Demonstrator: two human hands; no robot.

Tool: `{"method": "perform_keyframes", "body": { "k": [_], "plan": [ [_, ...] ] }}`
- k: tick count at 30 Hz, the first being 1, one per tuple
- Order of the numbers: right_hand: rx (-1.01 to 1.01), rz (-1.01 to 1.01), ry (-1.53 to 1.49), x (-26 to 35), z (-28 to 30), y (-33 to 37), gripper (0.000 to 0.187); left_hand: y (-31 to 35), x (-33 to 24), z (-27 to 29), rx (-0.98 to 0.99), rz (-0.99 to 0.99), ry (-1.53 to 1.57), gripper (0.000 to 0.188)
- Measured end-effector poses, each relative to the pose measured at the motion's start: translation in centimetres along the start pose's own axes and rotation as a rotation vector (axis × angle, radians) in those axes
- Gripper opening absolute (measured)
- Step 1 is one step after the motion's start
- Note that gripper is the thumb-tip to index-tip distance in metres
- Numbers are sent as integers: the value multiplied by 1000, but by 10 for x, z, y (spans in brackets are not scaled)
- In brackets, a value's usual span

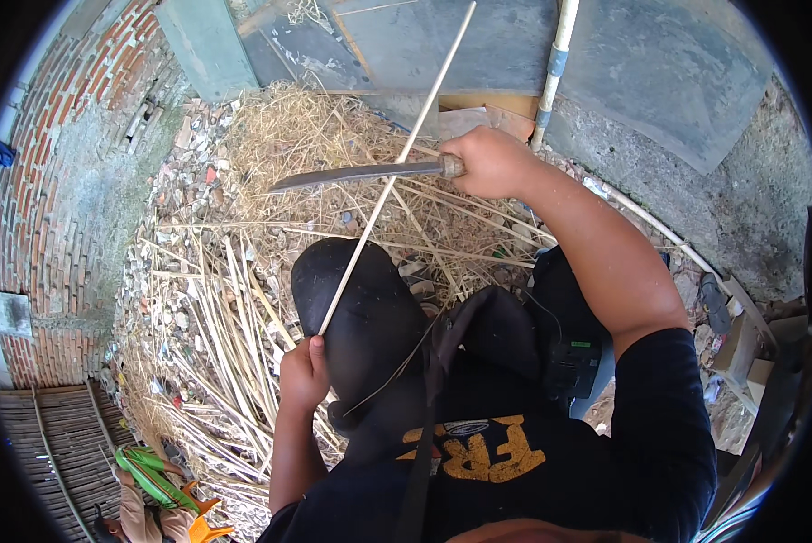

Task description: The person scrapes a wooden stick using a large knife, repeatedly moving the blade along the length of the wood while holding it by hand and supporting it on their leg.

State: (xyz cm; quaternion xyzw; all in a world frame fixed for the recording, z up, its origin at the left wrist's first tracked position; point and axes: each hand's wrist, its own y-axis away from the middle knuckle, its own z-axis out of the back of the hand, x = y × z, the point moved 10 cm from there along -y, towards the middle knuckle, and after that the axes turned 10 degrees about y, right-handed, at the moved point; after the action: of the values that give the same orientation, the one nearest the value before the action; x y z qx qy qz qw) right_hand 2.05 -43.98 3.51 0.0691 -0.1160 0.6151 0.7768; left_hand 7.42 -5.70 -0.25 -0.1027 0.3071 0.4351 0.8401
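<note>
My left hand point(305, 373) is closed round the lower end of a long, thin bamboo strip point(441, 74), just beside my black-covered left knee point(352, 290). The strip slants up and away to the right, past the top edge of the view. In my right hand point(492, 163) is the wooden handle of a machete point(352, 175), its dark blade pointing left. Blade and strip cross near the handle; whether they touch I cannot tell for certain. The right fingers wrap the handle and are partly hidden behind the hand.
Curly shavings point(288, 127) cover the ground ahead. Many split bamboo strips point(234, 335) lie to my left on rubble. A white pipe point(558, 63) stands by the grey wall point(659, 72). A person point(139, 507) is at lower left, near an orange chair point(209, 525).
</note>
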Motion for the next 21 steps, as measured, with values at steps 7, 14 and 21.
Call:
{"method": "perform_keyframes", "body": {
  "k": [7, 14, 21],
  "plan": [
    [113, 167, 200, 48, -7, 11, 15, 0, -5, -2, 4, -3, 4, 52],
    [-153, -166, -35, -60, 11, -7, 25, -3, -3, 2, 1, 12, 47, 54],
    [-90, -90, 3, -35, 15, 3, 31, -2, -5, -3, 13, 32, 10, 56]
  ]
}}
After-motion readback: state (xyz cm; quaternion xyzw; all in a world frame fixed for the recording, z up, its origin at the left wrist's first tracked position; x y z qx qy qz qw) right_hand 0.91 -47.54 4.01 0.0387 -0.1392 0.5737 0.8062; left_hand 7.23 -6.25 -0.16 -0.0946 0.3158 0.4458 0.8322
